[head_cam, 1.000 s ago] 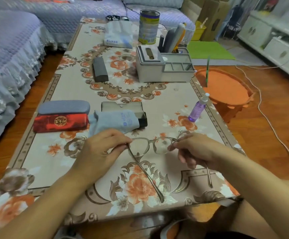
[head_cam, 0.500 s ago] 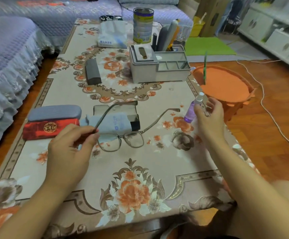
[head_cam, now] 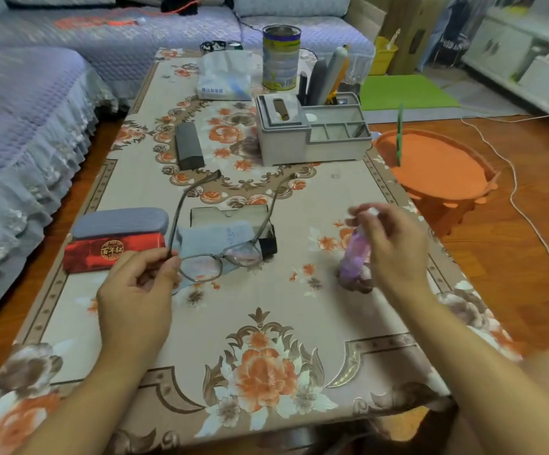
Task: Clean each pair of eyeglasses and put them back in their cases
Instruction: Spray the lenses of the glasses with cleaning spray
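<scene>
Left hand (head_cam: 137, 292) pinches the eyeglasses (head_cam: 215, 262) at the hinge; right hand (head_cam: 392, 249), blurred, seems wrapped round the spray bottle (head_cam: 353, 259). Next: aim, spray lenses.

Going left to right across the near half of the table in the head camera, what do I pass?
Red case → left hand, pinching the eyeglasses → purple spray bottle in the right hand.
</scene>
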Tool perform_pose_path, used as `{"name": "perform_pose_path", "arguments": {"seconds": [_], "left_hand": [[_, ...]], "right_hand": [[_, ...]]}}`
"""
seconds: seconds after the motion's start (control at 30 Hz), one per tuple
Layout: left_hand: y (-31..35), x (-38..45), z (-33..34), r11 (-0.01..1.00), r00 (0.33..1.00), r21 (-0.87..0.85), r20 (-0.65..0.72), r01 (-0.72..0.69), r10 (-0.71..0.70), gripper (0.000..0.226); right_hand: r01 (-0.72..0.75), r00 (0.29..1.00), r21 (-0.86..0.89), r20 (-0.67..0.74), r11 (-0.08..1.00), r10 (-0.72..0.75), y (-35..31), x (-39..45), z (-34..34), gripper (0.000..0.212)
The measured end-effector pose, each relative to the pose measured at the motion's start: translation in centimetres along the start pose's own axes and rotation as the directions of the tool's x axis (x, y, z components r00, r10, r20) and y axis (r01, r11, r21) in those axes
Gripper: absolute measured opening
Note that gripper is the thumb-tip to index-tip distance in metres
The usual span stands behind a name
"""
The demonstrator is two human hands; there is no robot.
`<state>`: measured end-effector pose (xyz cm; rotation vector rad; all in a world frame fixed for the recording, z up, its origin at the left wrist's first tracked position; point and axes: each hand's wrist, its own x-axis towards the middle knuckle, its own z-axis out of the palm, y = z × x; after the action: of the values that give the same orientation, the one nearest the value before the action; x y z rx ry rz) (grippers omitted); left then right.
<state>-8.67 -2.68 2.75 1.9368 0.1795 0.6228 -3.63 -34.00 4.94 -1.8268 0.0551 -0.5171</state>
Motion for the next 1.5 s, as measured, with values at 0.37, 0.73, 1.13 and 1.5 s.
{"name": "perform_pose_path", "arguments": {"seconds": [0.37, 0.73, 1.13, 1.5], "left_hand": [[0.0, -1.0, 0.2, 0.986, 0.989, 0.078, 0.006, -0.149, 0.149, 0.011], [-0.2, -1.5, 0.3, 0.871, 0.895, 0.204, 0.116, -0.447, 0.432, 0.010], [-0.8, -1.3, -0.3, 0.565, 0.606, 0.221, 0.326, -0.795, 0.726, 0.013], [1.2, -1.8, -0.5, 0.463, 0.485, 0.155, 0.374, -0.873, 0.790, 0.006]], "right_hand": [[0.028, 0.881, -0.038, 0.474, 0.999, -0.007, 0.7, -7.6, 2.0, 0.022], [-0.230, 0.674, -0.092, 0.703, 0.969, 0.227, -0.9, -6.8, 2.7, 0.015], [-0.509, 0.580, 0.164, 0.790, 0.845, 0.196, -5.1, -7.5, 1.1, 0.034], [-0.405, 0.689, -0.185, 0.582, 0.895, 0.432, -7.7, -8.4, 3.5, 0.089]]}}
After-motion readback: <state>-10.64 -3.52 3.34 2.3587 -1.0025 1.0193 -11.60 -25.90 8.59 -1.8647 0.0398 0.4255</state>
